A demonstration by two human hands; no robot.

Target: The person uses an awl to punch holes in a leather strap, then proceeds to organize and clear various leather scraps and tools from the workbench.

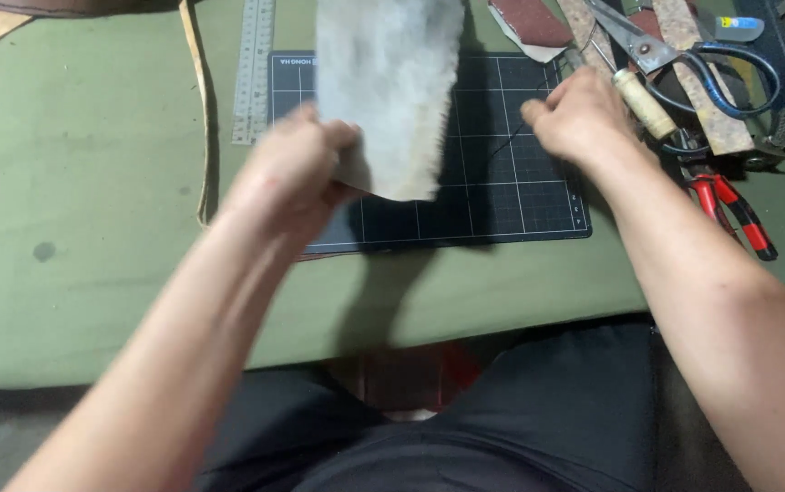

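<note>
I am holding up a pale fleece piece (390,87) with my left hand (290,173), fingers pinched on its lower left corner, so it is hanging over the middle of the dark cutting mat (502,196) and blurring a little as it moves. My right hand (577,117) is sitting at the mat's right edge with the fingers drawn together, and it looks to be pinching a thin dark thread (513,138) that is trailing across the grid, though I cannot tell whether a needle is in that grip. The mat is lying on the green bench (92,264), toward its far middle. A steel ruler (254,68) is lying just off the mat's left edge, and a tan strap (201,109) is running down the bench left of that. At the far right corner scissors (675,55), a cork-like roll (645,103) and red pliers (734,210) are crowding close to my right wrist. To do this well, I judge that I should be keeping the fleece taut and steady from its corner, lowering it flat onto the grid before working its edge, and keeping the thread clear of the pile so it is not snagging. I should also be watching the right elbow near those tools.
</note>
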